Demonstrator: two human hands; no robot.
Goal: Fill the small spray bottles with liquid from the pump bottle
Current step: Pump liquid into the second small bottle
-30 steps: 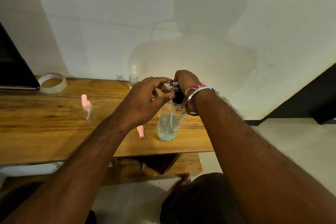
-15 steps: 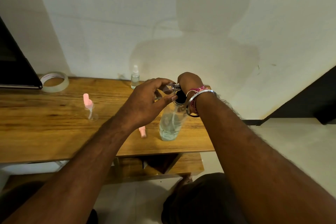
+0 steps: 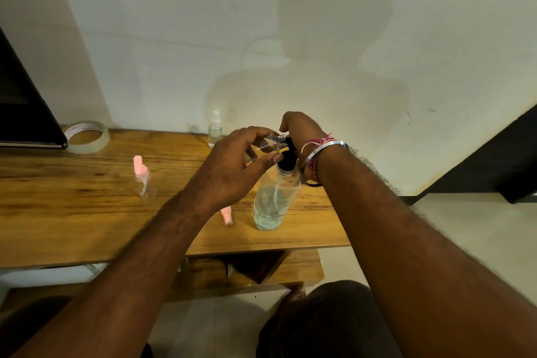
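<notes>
The left hand [image 3: 232, 171] pinches a small clear spray bottle [image 3: 266, 145] against the black nozzle of the pump bottle [image 3: 274, 200]; at 3 o'clock, the right hand [image 3: 299, 129] curls over the pump head on the grained wooden surface [image 3: 72, 212].

Silver bangle [image 3: 322, 151], pink wrist threads [image 3: 315, 141]

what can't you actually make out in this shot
Head view only:
- Small clear spray bottle held at the pump: mostly covered by the left hand, fill level unreadable.
- Black pump head of the large clear pump bottle: the right hand hides its top.
- Black panel, left: cut off by the frame edge.
- Print on the clear tape roll: too small.
</notes>
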